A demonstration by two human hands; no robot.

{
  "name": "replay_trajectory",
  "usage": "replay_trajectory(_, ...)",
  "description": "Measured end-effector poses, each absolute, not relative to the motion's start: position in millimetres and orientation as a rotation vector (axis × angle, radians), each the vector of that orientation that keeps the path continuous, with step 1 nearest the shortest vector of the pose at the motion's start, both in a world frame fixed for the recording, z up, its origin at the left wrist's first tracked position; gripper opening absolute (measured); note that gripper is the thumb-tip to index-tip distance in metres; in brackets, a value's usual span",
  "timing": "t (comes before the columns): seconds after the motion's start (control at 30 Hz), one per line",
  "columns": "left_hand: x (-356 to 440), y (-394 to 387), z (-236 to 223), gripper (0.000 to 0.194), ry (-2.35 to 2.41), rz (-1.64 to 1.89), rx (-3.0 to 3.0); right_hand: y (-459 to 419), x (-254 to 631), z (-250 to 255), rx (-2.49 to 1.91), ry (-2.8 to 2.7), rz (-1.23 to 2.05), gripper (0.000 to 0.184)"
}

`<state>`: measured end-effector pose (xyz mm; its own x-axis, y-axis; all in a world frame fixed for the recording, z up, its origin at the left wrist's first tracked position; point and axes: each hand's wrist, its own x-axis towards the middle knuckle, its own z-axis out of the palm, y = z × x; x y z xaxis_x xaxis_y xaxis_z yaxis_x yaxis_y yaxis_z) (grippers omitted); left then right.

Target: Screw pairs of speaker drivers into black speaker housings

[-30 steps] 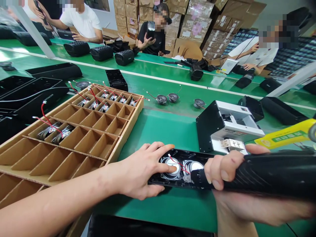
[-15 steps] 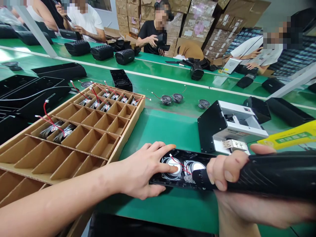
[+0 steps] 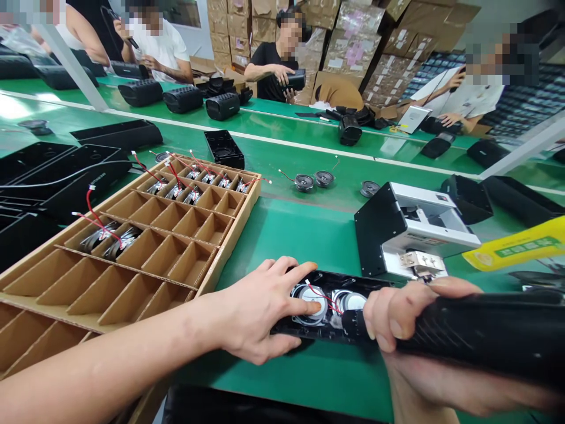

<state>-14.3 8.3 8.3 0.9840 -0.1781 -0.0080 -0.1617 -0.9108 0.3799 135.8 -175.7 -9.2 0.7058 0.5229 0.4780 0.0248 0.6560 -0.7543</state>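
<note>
Black housing (image 3: 320, 333), long axis left-to-right, left hand (image 3: 265, 309) spread, gripping its end, right hand (image 3: 399, 315) wrapped round leftward-pointing power tool (image 3: 485, 330)

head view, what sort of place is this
Most likely a workshop or factory floor where speakers are assembled: a divided tray holds wired speaker drivers, black speaker units stand in a row across the green worktop, and cartons are stacked behind.
</note>
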Motion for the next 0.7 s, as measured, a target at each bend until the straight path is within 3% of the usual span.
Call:
replay_trajectory(0.23, -13.6, 5.3, 10.8, 0.061, -0.258, -0.060, 2.757, -174.5, 129.0, -12.8, -0.819, -0.809, 0.375, 0.043)
replay_trajectory(0.47, -13.8, 5.3, 11.9, 0.060, -0.257, -0.095, 2.735, -178.0, 139.8, -7.1, -0.765, -0.959, 0.614, 0.038)
replay_trajectory(0.53, -14.2, 5.6, 11.0, 0.061, -0.239, -0.098, 2.719, -177.6, 138.4, -5.9, -0.772, -0.958, 0.664, 0.039)
replay_trajectory(0.7, -14.9, 6.6, 8.3, 0.060, -0.159, -0.050, 2.674, -178.7, 132.2, -10.6, -0.799, -0.782, 0.426, 0.055)
